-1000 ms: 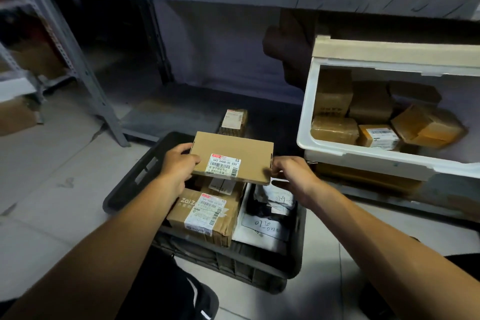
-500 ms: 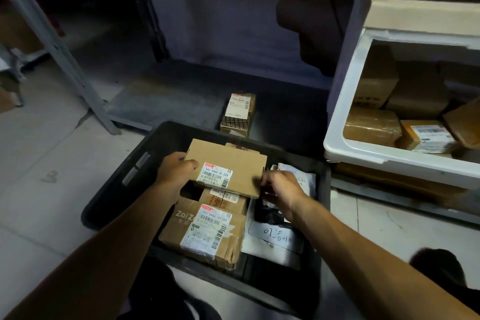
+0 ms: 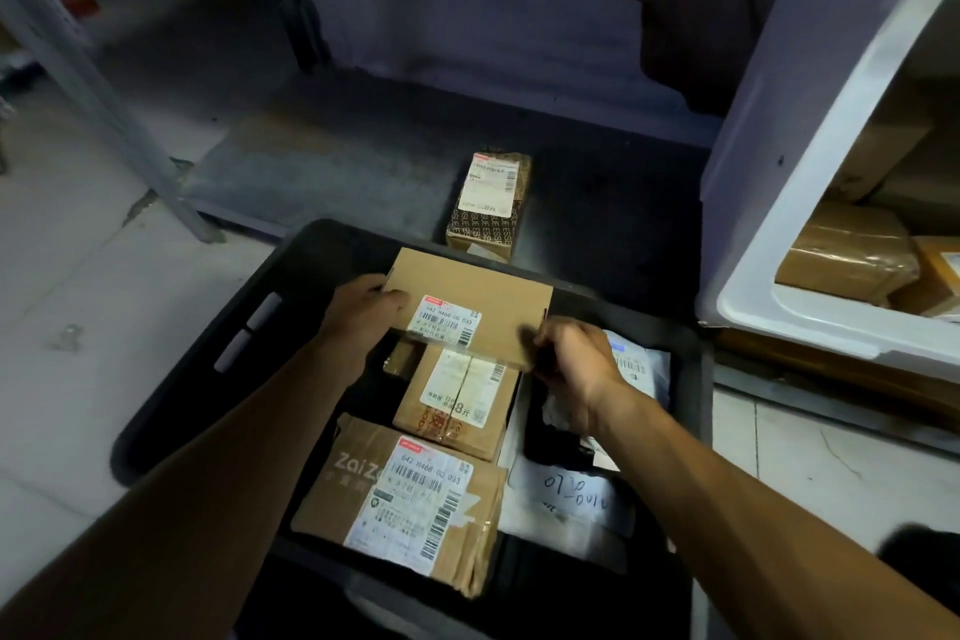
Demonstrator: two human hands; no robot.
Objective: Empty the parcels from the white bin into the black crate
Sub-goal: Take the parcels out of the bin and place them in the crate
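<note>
Cardboard flat box (image 3: 470, 307) pinched at both short ends: left hand (image 3: 358, 314) thumb on top at the left edge, fingers curled under; right hand (image 3: 571, 364) clenched round the right edge. Sits low inside the black crate (image 3: 208, 343), just above the taped box (image 3: 457, 403) under the fingers.

Risks, as judged from here:
- Could land tilted on the taped box and slide toward the grey mailer (image 3: 636, 366) beside the right knuckles.
- Could trap fingertips against the crate wall if dropped fast.
- White bin (image 3: 810, 322), well right of the right hand, still has parcels; job not finished.
- Stray box (image 3: 491, 200) beyond the fingertips, outside the crate; easy to miss.

Readable text:
- Label on held box: "642 H468-00 033".
- Same code on the ZaiZ box (image 3: 400, 499) near the left wrist, printed "ZaiZ", rest hidden by the arm.
- Taped box label: "8元".
- Stray box tape: "ESSUE" repeated.
- Handwriting on white mailer (image 3: 571, 496) under the right forearm: not legible.
</note>
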